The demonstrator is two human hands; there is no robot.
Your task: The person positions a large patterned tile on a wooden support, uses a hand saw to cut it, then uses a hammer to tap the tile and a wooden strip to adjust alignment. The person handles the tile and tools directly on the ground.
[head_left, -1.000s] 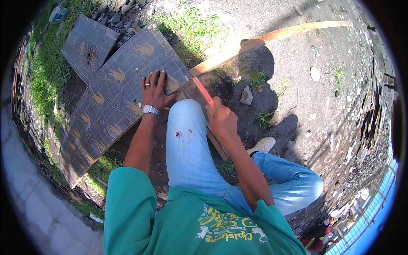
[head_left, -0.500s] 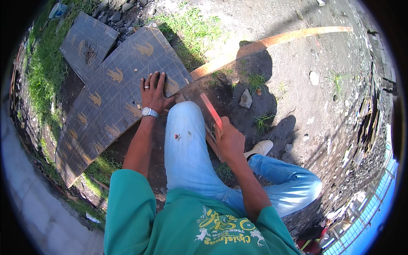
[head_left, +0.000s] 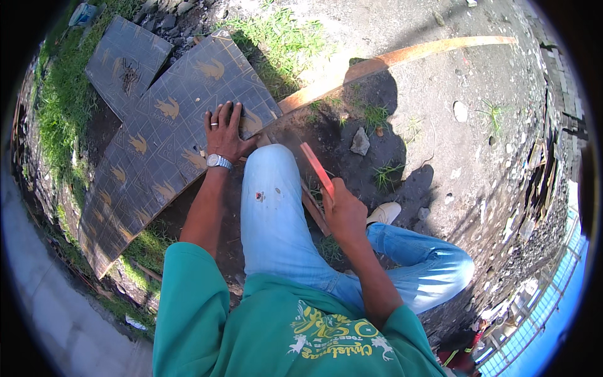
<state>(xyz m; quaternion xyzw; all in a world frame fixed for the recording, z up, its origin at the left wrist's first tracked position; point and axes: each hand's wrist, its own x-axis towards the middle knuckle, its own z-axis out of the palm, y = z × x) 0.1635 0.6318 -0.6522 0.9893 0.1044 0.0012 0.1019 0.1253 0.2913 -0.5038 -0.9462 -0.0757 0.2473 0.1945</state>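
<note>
My left hand (head_left: 226, 135) lies with fingers spread on a dark plywood panel (head_left: 179, 81) with yellow printed figures, near its right end. Its thumb points to a narrow wood strip (head_left: 265, 138) between the panel and my raised knee. In my closed right hand (head_left: 345, 210), just right of that knee, is a red tool (head_left: 317, 168) that looks like a hacksaw seen from above. Its bar slants up and left toward the panel's corner; I cannot see a blade. Below it, another length of wood (head_left: 314, 207) shows beside my leg.
A smaller dark panel (head_left: 127, 63) lies at the far left with a bundle of thin wire on it. Past the panel's right corner a long plank (head_left: 402, 55) stretches over the ground. A grey stone (head_left: 360, 142), grass tufts (head_left: 387, 176) and my shoe (head_left: 384, 213) are to the right.
My right hand and the red tool have shifted slightly toward me and to the right. The left hand stays on the panel. The whole view has drifted a little.
</note>
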